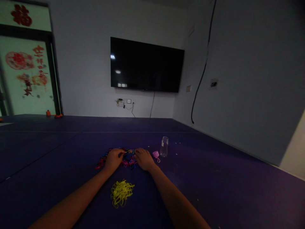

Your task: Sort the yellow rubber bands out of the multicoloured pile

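Observation:
A loose pile of small multicoloured bands (129, 163), red, pink, blue and other colours, lies on the dark purple surface. My left hand (115, 159) rests over its left part, with thumb and fingers pinched together at the pile. At the right edge, my right hand (144, 159) has its fingers curled down into the bands. What either set of fingertips holds is too small to make out. Closer to me, between my forearms, is a separate heap of yellow rubber bands (122, 192), touched by neither hand.
A clear bottle (164, 147) stands uncapped to the right of my right hand. Beside it lies a pink cap (156, 154) with a loop. Small white specks dot the purple surface (214, 184). A television (146, 65) hangs on the far wall; a black cable (202, 74) dangles at right.

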The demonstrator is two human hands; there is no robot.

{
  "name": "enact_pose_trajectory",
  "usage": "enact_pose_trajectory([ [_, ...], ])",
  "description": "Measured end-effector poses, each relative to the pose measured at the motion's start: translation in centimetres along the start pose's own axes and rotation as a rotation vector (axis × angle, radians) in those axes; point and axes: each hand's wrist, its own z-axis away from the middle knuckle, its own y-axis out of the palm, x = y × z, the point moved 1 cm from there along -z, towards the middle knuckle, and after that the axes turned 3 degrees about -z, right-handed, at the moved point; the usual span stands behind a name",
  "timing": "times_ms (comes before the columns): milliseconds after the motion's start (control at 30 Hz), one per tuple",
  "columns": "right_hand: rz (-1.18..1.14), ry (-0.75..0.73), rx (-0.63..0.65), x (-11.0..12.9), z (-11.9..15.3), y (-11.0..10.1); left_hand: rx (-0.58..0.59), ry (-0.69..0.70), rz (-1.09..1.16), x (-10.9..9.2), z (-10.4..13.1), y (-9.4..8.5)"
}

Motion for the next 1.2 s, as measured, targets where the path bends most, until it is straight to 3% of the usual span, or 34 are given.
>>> enact_pose_trajectory([
  [200,-0.011,-0.029,-0.001,0.2,0.1,-0.1,0.082,0.009,-0.022,-0.5,0.2,0.2],
  [433,0.019,0.154,-0.063,0.2,0.2,-0.3,0.153,0.068,-0.078,-1.0,0.2,0.2],
  [700,-0.007,-0.01,-0.032,0.3,0.3,-0.3,0.201,0.118,-0.1,-0.6,0.2,0.8],
  [1200,0.02,-0.013,0.01,0.2,0.1,-0.2,0.216,0.187,-0.092,-0.4,0.2,1.2],
])
